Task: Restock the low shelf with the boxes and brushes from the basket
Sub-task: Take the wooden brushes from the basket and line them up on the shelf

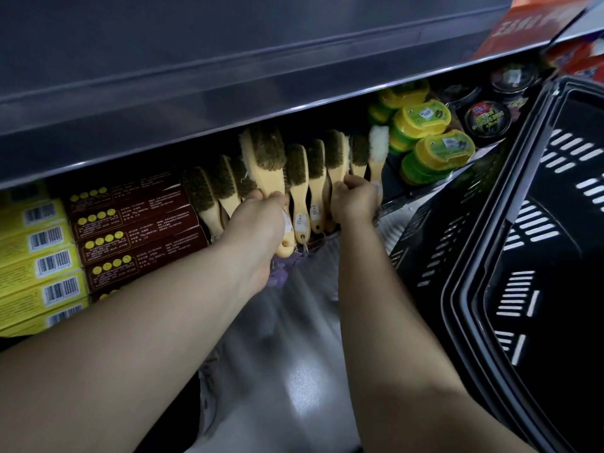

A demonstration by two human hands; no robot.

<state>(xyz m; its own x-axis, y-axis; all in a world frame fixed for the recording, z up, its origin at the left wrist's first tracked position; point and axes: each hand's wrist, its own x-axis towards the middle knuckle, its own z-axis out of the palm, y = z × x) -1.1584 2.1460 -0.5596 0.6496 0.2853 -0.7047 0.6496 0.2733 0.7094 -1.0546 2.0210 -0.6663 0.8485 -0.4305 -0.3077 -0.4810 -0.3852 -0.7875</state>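
Several wooden brushes with dark bristles stand in a row on the low shelf (421,194). My left hand (258,223) grips the handle of the largest brush (266,158), which stands taller than the others. My right hand (354,199) holds the handle of another brush (336,158) further right in the row. A white-bristled brush (378,142) ends the row at the right. Dark brown boxes (137,223) and yellow boxes (36,256) are stacked to the left of the brushes. The black basket (464,289) sits at the right; what shows of its inside is bare.
Yellow-green oval tins (434,152) and black round tins (487,120) fill the shelf to the right of the brushes. A grey upper shelf (228,76) overhangs everything. Red packages (539,24) lie on the upper shelf at the top right. Glossy floor (304,371) lies below my arms.
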